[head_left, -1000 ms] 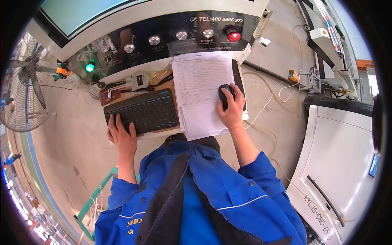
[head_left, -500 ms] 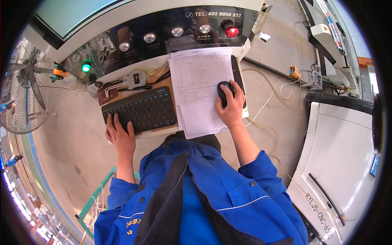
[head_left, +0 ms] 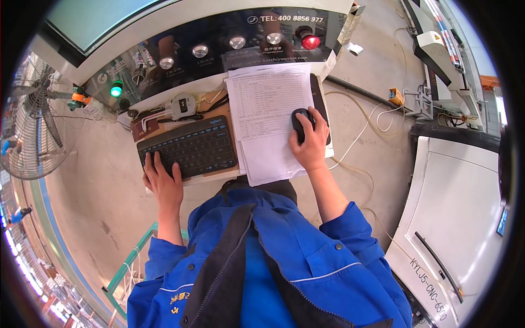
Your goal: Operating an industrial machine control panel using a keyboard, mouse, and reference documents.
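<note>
My left hand (head_left: 164, 179) rests with fingers spread on the lower left keys of a black keyboard (head_left: 199, 146), its thumb near the front edge. My right hand (head_left: 310, 143) is wrapped over a black computer mouse (head_left: 298, 121), with fingers on its top and the thumb along its left side. Beneath the mouse lies a stack of printed paper sheets (head_left: 268, 104), overlapping the shelf's right half. The top sheet carries a printed table. Part of a dark pad (head_left: 319, 93) shows under the papers at the right.
Behind the keyboard lie a tape measure (head_left: 183, 105) and hex keys (head_left: 149, 118). A control panel (head_left: 219, 60) with metal buttons, a lit green lamp (head_left: 116, 88) and a red emergency button (head_left: 310, 42) rises beyond. A caged fan (head_left: 38, 117) stands left; a white machine cabinet (head_left: 448, 218) stands right.
Hardly anything differs; the view has shifted very slightly. Both hands keep their places on the keyboard and the mouse.
</note>
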`<state>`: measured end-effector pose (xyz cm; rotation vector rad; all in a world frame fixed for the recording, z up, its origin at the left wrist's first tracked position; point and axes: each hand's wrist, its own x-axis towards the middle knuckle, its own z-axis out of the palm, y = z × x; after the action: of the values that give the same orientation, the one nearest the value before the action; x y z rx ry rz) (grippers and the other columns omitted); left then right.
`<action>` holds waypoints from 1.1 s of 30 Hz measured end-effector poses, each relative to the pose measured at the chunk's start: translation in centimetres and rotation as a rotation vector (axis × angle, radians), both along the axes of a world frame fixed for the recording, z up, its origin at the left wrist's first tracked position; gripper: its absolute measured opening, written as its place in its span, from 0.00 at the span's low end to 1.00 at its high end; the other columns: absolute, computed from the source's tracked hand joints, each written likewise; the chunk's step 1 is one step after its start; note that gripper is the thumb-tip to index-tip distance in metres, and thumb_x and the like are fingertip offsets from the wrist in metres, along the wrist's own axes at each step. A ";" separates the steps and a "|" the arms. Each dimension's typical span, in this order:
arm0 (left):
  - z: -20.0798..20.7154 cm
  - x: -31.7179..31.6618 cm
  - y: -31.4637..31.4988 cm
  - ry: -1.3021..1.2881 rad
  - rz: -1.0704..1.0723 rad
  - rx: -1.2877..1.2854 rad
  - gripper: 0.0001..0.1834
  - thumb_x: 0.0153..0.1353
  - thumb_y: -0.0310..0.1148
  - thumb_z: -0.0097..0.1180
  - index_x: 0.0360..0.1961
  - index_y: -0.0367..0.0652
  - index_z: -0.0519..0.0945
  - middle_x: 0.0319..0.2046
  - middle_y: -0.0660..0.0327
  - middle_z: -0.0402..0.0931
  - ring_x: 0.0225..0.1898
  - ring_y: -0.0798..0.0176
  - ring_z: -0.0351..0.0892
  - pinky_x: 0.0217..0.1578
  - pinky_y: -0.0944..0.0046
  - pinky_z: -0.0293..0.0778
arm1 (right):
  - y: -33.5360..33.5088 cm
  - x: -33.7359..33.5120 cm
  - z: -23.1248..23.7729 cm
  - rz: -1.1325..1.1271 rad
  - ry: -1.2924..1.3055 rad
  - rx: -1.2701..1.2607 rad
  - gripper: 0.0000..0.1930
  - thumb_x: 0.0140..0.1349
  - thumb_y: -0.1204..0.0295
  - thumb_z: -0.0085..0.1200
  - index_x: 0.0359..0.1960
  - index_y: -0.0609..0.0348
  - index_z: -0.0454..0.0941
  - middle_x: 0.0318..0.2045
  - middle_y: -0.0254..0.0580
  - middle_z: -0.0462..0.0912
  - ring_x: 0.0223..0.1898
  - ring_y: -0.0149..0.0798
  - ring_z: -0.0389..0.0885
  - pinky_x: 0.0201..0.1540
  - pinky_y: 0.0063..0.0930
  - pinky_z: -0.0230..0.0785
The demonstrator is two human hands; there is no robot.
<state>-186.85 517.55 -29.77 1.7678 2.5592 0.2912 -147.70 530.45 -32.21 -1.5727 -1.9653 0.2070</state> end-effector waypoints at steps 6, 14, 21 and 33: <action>0.5 1.4 -0.7 0.008 -0.081 -0.060 0.38 0.69 0.45 0.62 0.74 0.38 0.67 0.77 0.42 0.58 0.76 0.39 0.58 0.75 0.39 0.49 | 0.1 -0.1 -0.1 0.022 0.036 0.005 0.26 0.56 0.72 0.63 0.60 0.52 0.82 0.67 0.54 0.73 0.66 0.59 0.73 0.69 0.51 0.64; 0.8 1.7 -0.8 -0.030 -0.083 0.000 0.37 0.69 0.47 0.61 0.73 0.39 0.68 0.75 0.45 0.62 0.72 0.34 0.62 0.74 0.36 0.50 | 0.0 0.0 -0.2 0.025 -0.012 0.007 0.25 0.60 0.72 0.62 0.62 0.53 0.80 0.69 0.53 0.73 0.68 0.59 0.72 0.70 0.52 0.62; 0.8 1.2 -0.7 -0.015 -0.074 0.004 0.37 0.69 0.48 0.61 0.73 0.40 0.69 0.74 0.50 0.64 0.71 0.36 0.64 0.74 0.34 0.50 | 0.0 0.0 -0.4 -0.005 -0.040 -0.024 0.25 0.60 0.72 0.62 0.62 0.52 0.79 0.70 0.52 0.72 0.69 0.57 0.72 0.70 0.51 0.61; 1.2 1.0 0.0 -0.075 -0.094 -0.040 0.39 0.68 0.44 0.61 0.76 0.41 0.64 0.76 0.49 0.64 0.74 0.31 0.60 0.75 0.35 0.48 | 0.0 -0.1 -0.2 0.006 0.001 0.025 0.27 0.53 0.73 0.64 0.59 0.52 0.81 0.66 0.59 0.73 0.65 0.61 0.73 0.68 0.51 0.64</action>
<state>-185.85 517.53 -28.59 1.8208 2.4057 0.2959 -147.80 530.42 -32.37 -1.5504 -1.9651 0.1849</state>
